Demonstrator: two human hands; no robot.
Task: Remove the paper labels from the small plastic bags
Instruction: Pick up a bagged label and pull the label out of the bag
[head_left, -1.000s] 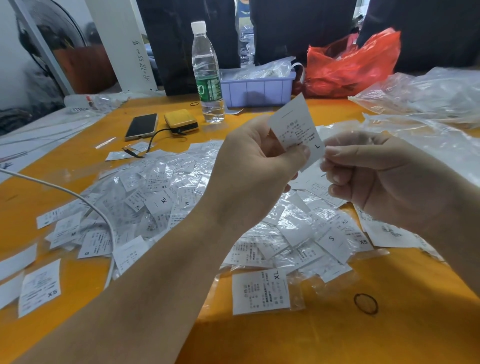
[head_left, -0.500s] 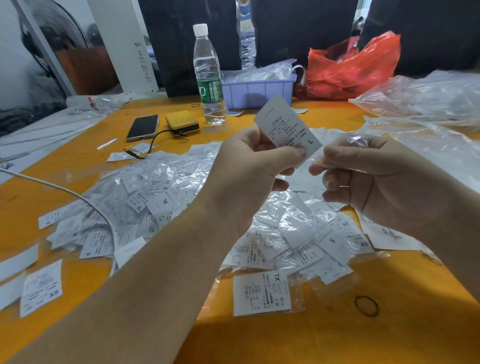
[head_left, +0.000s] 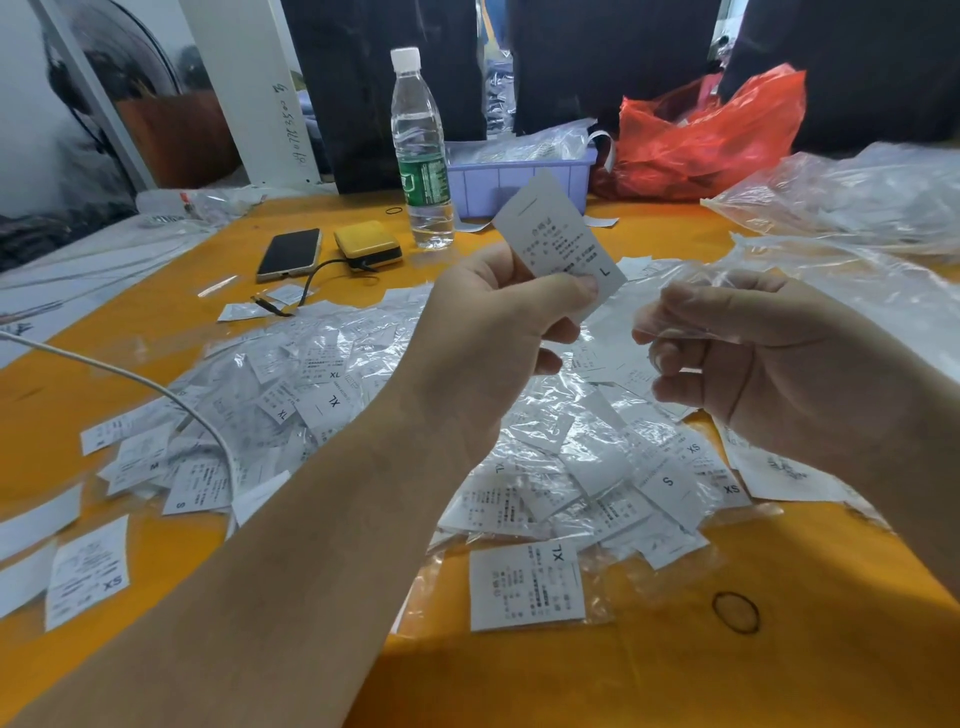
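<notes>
**Loose label could fall back among the unsorted bags**

The left hand (head_left: 498, 332) pinches a label (head_left: 561, 244) above the pile (head_left: 322, 384) on the bench (head_left: 779, 670). To its right, the right hand (head_left: 753, 353) pinches the emptied bag (head_left: 675, 291). Dropped carelessly, either could be mistaken for unsorted work.

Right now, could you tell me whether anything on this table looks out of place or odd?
Nothing looks damaged or spilled. The one stray item is a black rubber band lying alone on the orange table, just in front of the heap of bagged labels. The water bottle stands upright and capped.
</notes>
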